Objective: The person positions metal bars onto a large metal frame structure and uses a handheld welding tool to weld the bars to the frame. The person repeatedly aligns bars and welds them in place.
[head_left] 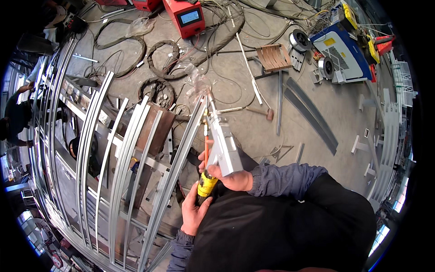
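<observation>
A silver handheld welding gun (225,147) with a copper-coloured tip points away from me, over the ends of the metal bars. My right hand (233,180) is closed around its grip, with part of the fingers hidden behind the body. Yellow tape wraps the cable (206,185) at the gun's rear. Closed on that taped part is my left hand (194,212). An orange hose (206,145) runs alongside the gun. To the left, several long silver metal bars (170,186) lie side by side across a frame.
Coiled black cables (164,59) spread over the concrete floor, near a red machine (183,18) with a screen. A blue and white machine (340,54) and wire spools (300,41) stand at far right. A mallet (269,114) and grey strips (312,115) lie right. Another person (20,109) is at far left.
</observation>
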